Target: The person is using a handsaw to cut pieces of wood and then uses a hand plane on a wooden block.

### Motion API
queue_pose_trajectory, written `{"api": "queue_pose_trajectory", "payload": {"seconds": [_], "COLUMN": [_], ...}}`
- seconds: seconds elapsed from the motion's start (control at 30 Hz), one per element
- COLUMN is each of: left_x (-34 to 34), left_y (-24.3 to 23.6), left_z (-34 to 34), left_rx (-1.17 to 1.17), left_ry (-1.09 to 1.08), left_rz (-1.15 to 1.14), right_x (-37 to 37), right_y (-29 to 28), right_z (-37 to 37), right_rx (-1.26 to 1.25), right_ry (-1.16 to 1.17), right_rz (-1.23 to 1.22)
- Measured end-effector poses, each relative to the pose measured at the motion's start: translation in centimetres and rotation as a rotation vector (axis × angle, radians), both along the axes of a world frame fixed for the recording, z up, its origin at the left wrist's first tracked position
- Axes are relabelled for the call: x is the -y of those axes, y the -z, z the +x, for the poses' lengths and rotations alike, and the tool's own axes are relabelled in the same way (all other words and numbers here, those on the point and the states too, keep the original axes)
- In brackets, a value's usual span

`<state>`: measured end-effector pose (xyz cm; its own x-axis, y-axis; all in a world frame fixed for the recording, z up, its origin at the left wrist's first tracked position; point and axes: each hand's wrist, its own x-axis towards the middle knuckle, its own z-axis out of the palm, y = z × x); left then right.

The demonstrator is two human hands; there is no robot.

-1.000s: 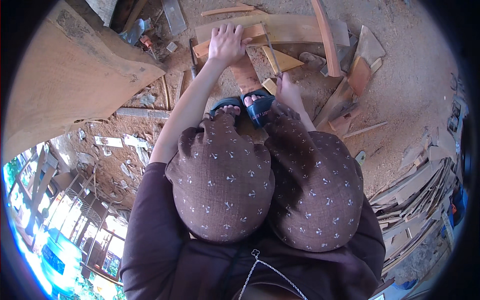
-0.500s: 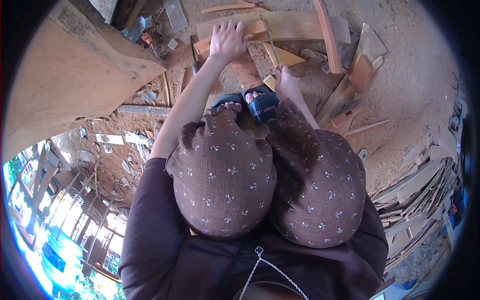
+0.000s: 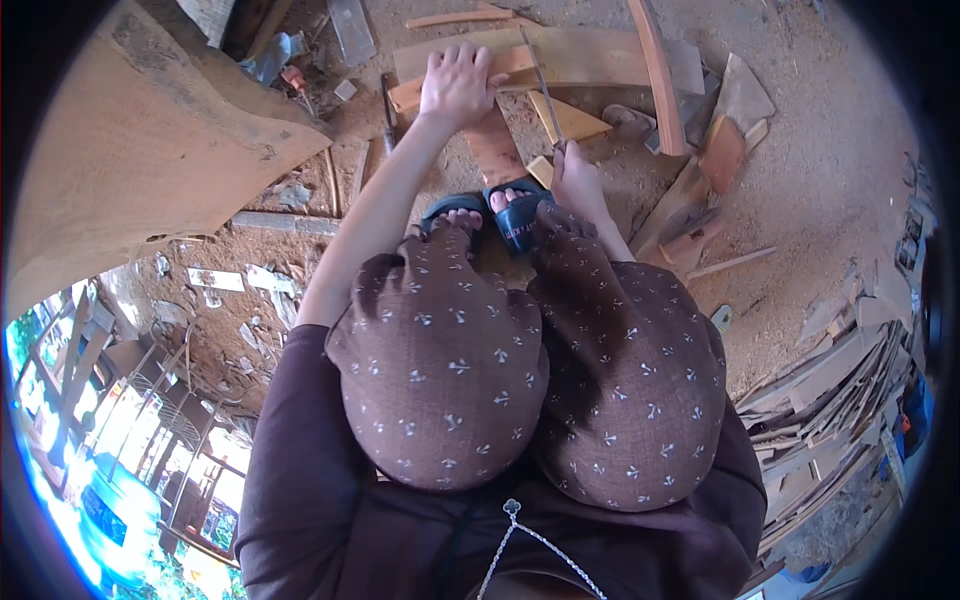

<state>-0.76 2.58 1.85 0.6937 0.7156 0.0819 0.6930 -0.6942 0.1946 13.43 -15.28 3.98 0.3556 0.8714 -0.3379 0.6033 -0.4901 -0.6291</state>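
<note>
My left hand [image 3: 455, 90] grips an orange wood strip [image 3: 515, 60] from above, fingers over it, on a pale curved plank [image 3: 620, 55]. My right hand [image 3: 578, 180] is closed on the handle of a thin metal-bladed tool [image 3: 545, 95], saw-like, whose blade crosses the strip's right part. A reddish board [image 3: 495, 140] runs from under the strip to my sandaled right foot [image 3: 520, 215]. Beside the blade lie a yellow triangular offcut [image 3: 582, 122] and a small yellow block [image 3: 540, 170].
A large plywood sheet [image 3: 150, 170] fills the left. A dark long tool [image 3: 389, 120] lies left of my left hand. A long reddish strip [image 3: 655, 70] crosses the plank's right part. Offcuts [image 3: 722, 155] litter the sawdusty ground; stacked thin boards [image 3: 820, 420] are at lower right.
My right hand and the blade moved forward along the blade's line, then came back slightly toward me. My left hand stays on the strip.
</note>
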Motion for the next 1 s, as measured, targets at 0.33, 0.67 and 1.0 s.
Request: {"api": "queue_pose_trajectory", "payload": {"seconds": [0.33, 0.67, 1.0], "left_x": [-0.1, -0.3, -0.6], "left_y": [-0.2, 0.1, 0.5], "left_z": [0.7, 1.2, -0.3], "left_rx": [-0.06, 0.013, 0.051], "left_ry": [0.009, 0.049, 0.035], "left_rz": [-0.03, 0.09, 0.075], "right_x": [-6.2, -5.9, 0.3], "right_y": [1.0, 0.2, -0.6], "right_z": [1.0, 1.4, 0.4], "right_rx": [0.037, -0.003, -0.009], "right_ry": [-0.009, -0.014, -0.007], "right_rz": [0.09, 0.122, -0.002]}}
